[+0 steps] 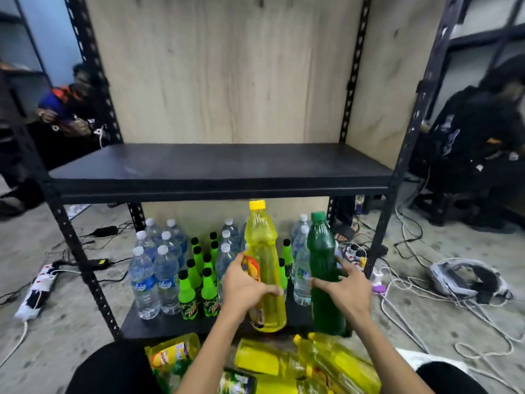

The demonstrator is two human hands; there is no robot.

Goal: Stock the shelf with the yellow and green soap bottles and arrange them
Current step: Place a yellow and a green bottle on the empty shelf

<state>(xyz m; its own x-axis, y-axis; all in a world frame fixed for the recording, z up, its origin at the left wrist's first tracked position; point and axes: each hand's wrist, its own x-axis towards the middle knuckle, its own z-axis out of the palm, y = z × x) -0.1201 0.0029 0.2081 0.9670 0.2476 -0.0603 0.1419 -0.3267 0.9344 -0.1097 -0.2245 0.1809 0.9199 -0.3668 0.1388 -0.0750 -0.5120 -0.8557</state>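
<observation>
Left hand (246,288) grips yellow bottle (262,245) beside Mountain Dew bottles (199,291).

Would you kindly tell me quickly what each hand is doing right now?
Left hand: grips the tall yellow plastic soap bottle.
Right hand: grips the tall dark green plastic soap bottle.

Yellow soap bottle (264,265) is upright, yellow cap on, clear yellow liquid, label turned left, gripped by the left hand (244,288) at the lower shelf's (159,325) front edge. Just right of it is the dark green soap bottle (322,268), green-capped, upright, in the right hand (346,291) near the front right corner. More yellow bottles (326,362) lie heaped on their sides below that edge.
</observation>
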